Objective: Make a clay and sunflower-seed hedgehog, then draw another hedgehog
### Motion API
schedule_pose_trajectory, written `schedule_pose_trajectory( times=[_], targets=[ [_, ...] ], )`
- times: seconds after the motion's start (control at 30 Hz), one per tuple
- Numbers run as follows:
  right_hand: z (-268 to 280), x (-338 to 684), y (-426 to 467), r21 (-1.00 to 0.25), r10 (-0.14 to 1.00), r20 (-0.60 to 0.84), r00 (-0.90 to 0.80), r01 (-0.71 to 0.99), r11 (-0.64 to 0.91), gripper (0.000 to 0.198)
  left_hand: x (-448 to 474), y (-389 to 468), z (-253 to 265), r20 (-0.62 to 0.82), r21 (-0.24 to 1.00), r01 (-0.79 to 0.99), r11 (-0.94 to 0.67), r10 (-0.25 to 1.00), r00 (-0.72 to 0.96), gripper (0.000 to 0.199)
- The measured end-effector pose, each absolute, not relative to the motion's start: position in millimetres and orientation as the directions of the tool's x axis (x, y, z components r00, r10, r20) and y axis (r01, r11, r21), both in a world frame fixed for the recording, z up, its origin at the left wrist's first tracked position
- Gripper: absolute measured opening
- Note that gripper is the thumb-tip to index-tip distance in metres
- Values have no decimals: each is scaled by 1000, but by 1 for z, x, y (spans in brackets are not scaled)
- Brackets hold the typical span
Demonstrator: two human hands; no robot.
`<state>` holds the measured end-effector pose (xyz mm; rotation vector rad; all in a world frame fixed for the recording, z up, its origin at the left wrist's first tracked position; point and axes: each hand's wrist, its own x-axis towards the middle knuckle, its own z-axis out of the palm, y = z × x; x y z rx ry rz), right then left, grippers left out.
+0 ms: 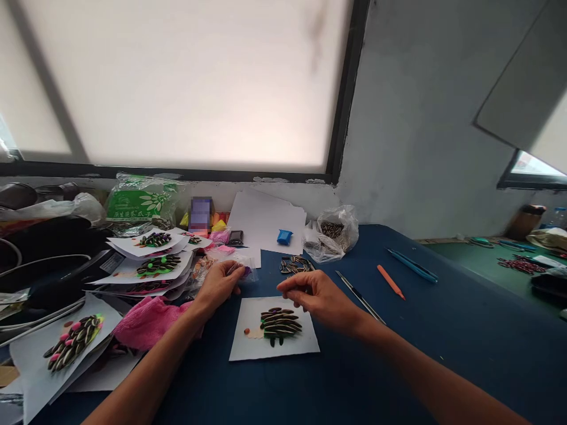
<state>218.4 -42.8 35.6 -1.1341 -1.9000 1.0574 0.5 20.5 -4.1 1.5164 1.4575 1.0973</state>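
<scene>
A white card (239, 348) lies flat on the blue tabletop in front of me. On it is a hedgehog picture (282, 323) with striped sunflower seeds as spines, a pale snout, a brown nose and dark feet. My left hand (220, 285), left of the card's top edge, is closed on a small clear plastic bag (250, 273) with something purple in it. Over the card's upper right corner hovers my right hand (315, 296), thumb and fingers pinched together; whatever they hold is too small to make out. Loose sunflower seeds (295, 265) lie just beyond it.
Finished-looking seed cards (162, 265) are stacked at left, near a pink cloth (148, 321). Behind stand a blue clay packet (284, 237), white paper (266, 215) and a bag of seeds (334, 233). To the right lie a craft knife (359, 296), orange pen (390, 282) and blue tweezers (411, 265).
</scene>
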Motion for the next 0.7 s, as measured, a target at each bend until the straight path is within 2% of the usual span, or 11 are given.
schedule_pose_trajectory(
  times=[0.07,0.2,0.33,0.47,0.57,0.7],
  targets=[
    [35,218,-43,-898,904,118,-410,344,273,13,1,20,-4,82,940,333,-72,997,-17,38],
    [34,217,-44,-882,893,121,-434,366,297,22,1,20,-4,84,949,306,-76,996,-14,40],
    [36,217,-45,-831,882,174,-439,415,370,15,0,20,-5,82,953,294,-74,997,-14,39],
    [34,217,-45,-860,882,124,-456,395,324,12,1,21,-6,87,954,289,-81,996,-10,38],
    [33,216,-45,-874,882,97,-461,385,297,23,3,20,-4,88,953,290,-82,996,-8,37],
    [37,216,-46,-846,876,125,-465,412,339,32,5,17,1,89,953,289,-87,996,5,37]
  ],
)
